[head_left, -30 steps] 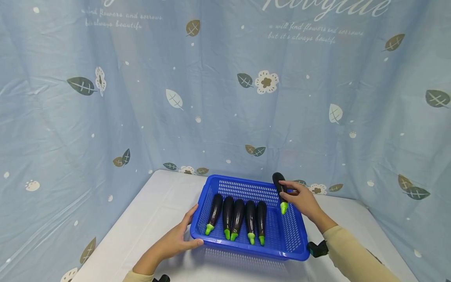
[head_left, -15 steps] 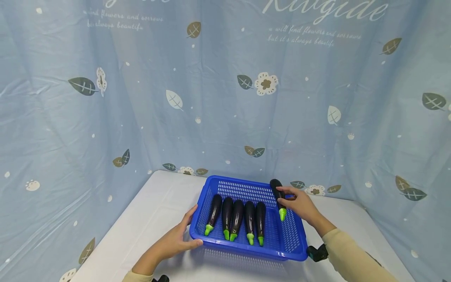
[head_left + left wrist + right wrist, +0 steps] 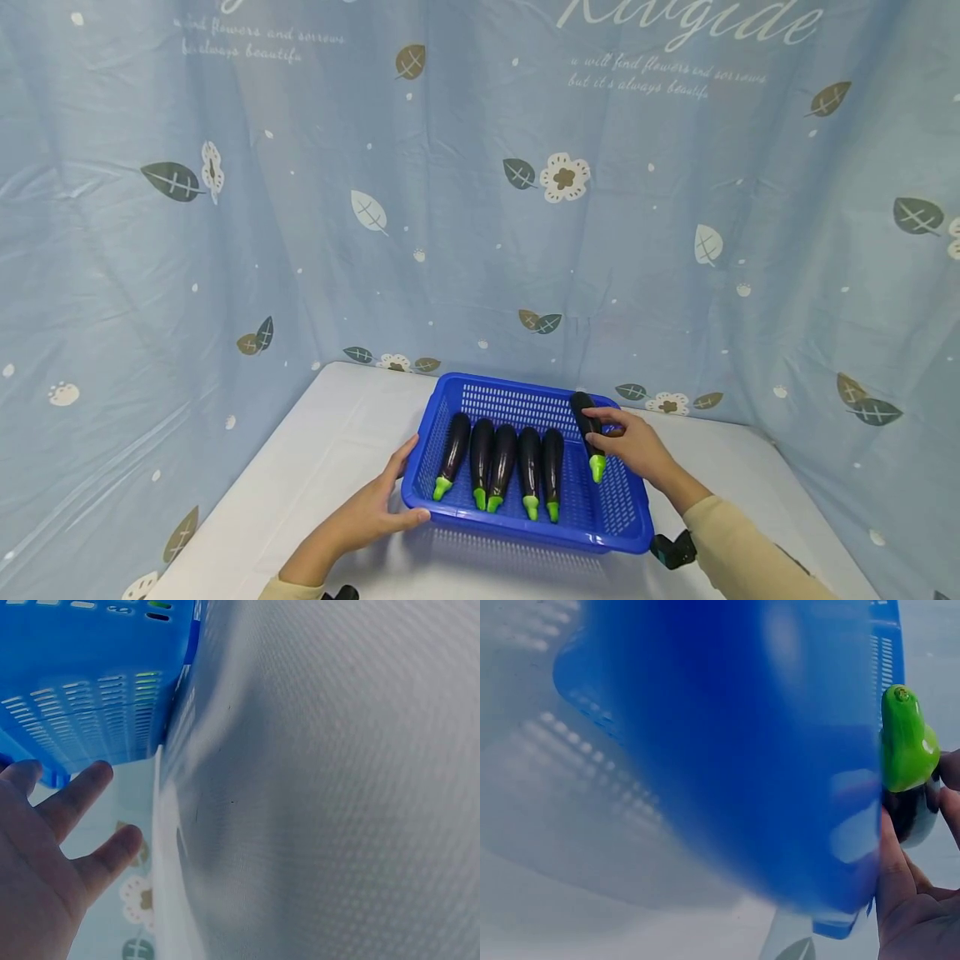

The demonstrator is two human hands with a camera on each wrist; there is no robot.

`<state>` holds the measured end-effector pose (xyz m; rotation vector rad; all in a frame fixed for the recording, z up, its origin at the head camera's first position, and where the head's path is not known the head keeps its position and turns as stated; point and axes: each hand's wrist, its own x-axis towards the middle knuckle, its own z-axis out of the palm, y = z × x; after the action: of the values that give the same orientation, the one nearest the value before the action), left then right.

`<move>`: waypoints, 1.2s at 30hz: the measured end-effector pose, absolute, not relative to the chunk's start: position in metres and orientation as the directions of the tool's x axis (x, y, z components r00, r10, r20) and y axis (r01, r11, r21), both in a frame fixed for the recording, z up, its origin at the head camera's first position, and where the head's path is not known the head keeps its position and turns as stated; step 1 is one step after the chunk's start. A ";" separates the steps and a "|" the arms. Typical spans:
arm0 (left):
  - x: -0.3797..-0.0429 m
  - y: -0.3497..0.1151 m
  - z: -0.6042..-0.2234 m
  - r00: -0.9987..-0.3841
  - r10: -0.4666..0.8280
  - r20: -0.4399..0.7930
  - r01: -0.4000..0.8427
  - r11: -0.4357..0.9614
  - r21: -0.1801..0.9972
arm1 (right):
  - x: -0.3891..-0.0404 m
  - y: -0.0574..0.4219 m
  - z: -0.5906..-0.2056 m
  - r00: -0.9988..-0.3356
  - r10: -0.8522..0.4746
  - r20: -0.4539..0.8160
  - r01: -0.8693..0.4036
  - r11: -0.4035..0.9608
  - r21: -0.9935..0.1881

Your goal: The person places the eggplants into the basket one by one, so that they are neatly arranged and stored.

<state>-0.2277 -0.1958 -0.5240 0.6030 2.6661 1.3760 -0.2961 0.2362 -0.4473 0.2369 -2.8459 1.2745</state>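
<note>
A blue perforated plastic basket [image 3: 577,483] stands on the white table, with several dark eggplants [image 3: 504,458] side by side inside, green stem ends toward me. My left hand [image 3: 367,512] rests against its left front corner, thumb on the front rim. Seen from the left wrist, the left fingers [image 3: 105,862] are straight and spread, the lower ones apart from the wall. Over the basket's right part, my right hand [image 3: 637,450] pinches another eggplant [image 3: 583,412] between thumb and fingers, its stem tilted down toward me. Its green cap [image 3: 905,742] shows in the right wrist view.
The white tablecloth [image 3: 337,442] extends around the basket. A blue patterned curtain [image 3: 450,250] hangs along the back and both sides. A black wrist device [image 3: 673,550] on the right arm is close to the basket's right front corner.
My right hand has lowered the eggplant and brought it slightly left, nearer the basket's inside and the row. The left hand keeps its place at the corner.
</note>
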 end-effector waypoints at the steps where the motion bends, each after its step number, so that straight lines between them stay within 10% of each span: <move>1: -0.227 -0.196 -0.524 -0.919 0.380 0.107 0.307 0.517 0.799 | -0.296 0.236 -0.448 -0.989 -0.132 0.072 -0.142 0.653 -0.744; 36: -0.226 -0.195 -0.521 -0.923 0.371 0.099 0.295 0.520 0.802 | -0.289 0.211 -0.455 -0.990 -0.108 0.089 -0.140 0.773 -0.619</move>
<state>-0.2259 -0.1953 -0.5214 0.5855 2.6643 1.3803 -0.2885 0.2105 -0.4548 0.2041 -2.9127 1.0220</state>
